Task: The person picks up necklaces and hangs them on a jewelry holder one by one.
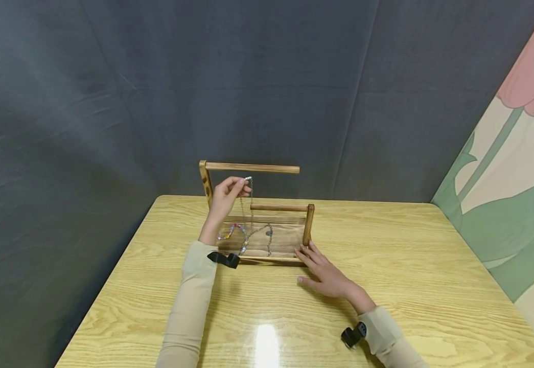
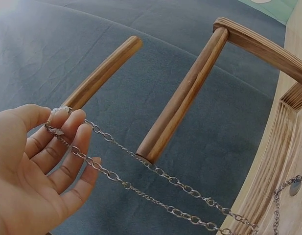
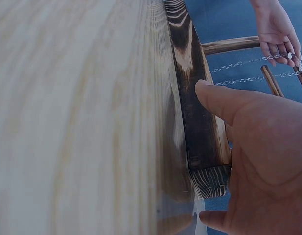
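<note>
My left hand (image 1: 227,197) pinches a silver chain necklace (image 2: 109,174) between thumb and fingers, at a part with small white beads (image 2: 60,110). Two strands of chain hang from there towards the tray of a wooden jewelry stand (image 1: 289,240). The held part is just below the stand's upper bar (image 1: 253,167), left of the free end of its lower bar (image 1: 279,208). With fingers extended, my right hand (image 1: 326,276) rests at the tray's front right corner. In the right wrist view, its thumb lies along the tray's dark front edge (image 3: 195,112).
Inside the tray lie a colourful beaded necklace (image 1: 224,236) and another chain with a dark disc pendant (image 1: 269,233). The stand sits near the far edge of a light wood table (image 1: 386,245), before a dark curtain (image 1: 267,92). A painted wall (image 1: 515,204) rises at the right.
</note>
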`<move>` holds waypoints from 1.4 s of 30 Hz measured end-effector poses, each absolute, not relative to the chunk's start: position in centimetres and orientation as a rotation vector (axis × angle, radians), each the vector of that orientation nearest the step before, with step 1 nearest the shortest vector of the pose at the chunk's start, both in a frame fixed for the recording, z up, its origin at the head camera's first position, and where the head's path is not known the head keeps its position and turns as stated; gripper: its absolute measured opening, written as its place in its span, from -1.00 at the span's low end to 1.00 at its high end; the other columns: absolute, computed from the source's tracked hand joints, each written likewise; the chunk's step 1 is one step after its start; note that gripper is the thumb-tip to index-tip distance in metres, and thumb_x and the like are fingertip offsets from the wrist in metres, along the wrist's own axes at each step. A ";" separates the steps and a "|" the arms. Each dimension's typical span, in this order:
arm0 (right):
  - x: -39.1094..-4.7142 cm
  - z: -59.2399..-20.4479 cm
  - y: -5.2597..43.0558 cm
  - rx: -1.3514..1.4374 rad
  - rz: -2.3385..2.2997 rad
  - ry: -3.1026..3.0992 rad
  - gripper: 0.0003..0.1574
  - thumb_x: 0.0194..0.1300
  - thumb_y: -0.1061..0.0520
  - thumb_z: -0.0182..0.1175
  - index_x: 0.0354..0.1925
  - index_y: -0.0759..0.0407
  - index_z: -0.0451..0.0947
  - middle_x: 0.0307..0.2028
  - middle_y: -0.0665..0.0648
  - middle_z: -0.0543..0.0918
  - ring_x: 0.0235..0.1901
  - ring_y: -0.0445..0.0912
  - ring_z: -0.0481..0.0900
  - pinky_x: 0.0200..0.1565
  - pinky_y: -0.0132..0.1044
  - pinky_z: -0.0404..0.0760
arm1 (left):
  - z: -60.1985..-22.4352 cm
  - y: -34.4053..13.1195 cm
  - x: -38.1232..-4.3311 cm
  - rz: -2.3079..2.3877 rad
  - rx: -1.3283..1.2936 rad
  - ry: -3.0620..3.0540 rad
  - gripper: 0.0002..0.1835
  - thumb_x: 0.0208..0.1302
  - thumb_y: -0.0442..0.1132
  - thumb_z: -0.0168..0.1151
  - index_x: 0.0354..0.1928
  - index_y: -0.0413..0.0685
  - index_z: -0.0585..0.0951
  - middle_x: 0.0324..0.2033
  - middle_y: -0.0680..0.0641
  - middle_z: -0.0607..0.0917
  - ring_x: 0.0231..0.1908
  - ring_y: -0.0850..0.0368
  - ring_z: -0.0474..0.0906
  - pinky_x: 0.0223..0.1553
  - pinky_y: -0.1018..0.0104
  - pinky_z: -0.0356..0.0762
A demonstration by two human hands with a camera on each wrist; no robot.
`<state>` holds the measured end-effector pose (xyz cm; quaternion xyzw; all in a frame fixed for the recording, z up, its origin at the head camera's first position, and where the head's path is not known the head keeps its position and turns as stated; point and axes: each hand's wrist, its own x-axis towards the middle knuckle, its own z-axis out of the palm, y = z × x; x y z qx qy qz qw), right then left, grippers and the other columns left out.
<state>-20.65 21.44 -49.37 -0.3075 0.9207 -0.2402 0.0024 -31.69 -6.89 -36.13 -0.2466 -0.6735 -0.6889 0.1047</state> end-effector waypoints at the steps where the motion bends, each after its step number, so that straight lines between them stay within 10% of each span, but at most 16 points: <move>1: -20.6 -49.4 21.4 -0.963 -0.754 2.888 -0.16 0.22 -0.11 0.03 0.33 0.08 -0.08 0.33 0.19 -0.07 0.32 0.15 -0.29 0.18 0.18 0.01 | -36.1 -6.9 -31.7 -2.033 -0.731 -1.982 -0.71 0.29 -0.34 -0.08 -0.18 -0.54 0.44 -0.37 -0.40 0.56 -0.26 -0.40 0.43 -0.18 -0.01 0.47; 42: -20.6 -49.4 21.4 -0.997 -0.751 2.883 -0.17 0.23 -0.10 0.02 0.33 0.09 -0.08 0.33 0.19 -0.06 0.32 0.14 -0.31 0.18 0.19 0.00 | -37.8 -4.9 -34.0 -2.026 -0.767 -2.027 -0.70 0.26 -0.18 0.00 -0.18 -0.32 0.50 -0.32 -0.28 0.60 -0.27 -0.19 0.53 -0.19 0.11 0.52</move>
